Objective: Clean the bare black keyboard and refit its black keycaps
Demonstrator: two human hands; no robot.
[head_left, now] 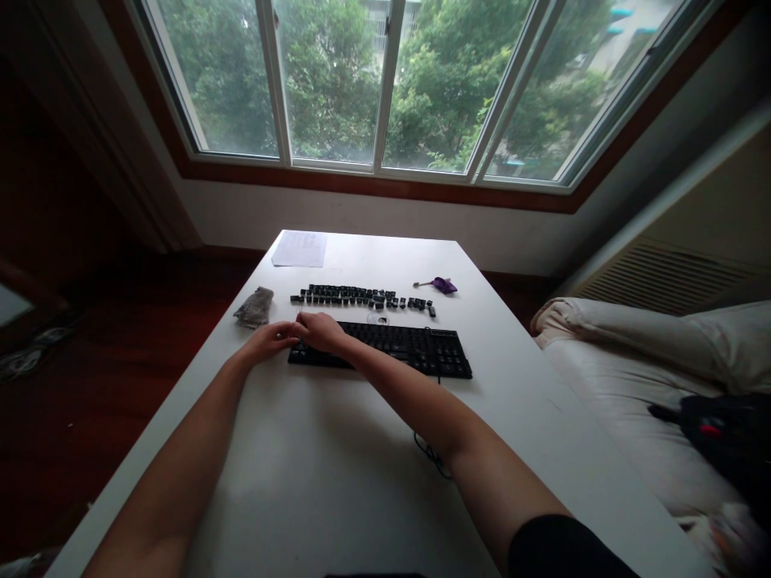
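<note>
A black keyboard lies on the white table, its left end partly hidden by my hands. My right hand is closed in a pinch over the keyboard's upper left corner. Thin, pale wire-like lines show just above its fingertips; I cannot make out what they belong to. My left hand meets it from the left, fingers closed and touching the right fingertips, and anything between them is too small to name. Loose black keycaps lie in uneven rows behind the keyboard. A small clear round dish stands between keycaps and keyboard.
A crumpled grey cloth lies left of my hands. Farther back are a sheet of paper and a purple brush. The keyboard's cable runs under my right forearm. A pale sofa stands to the right of the table.
</note>
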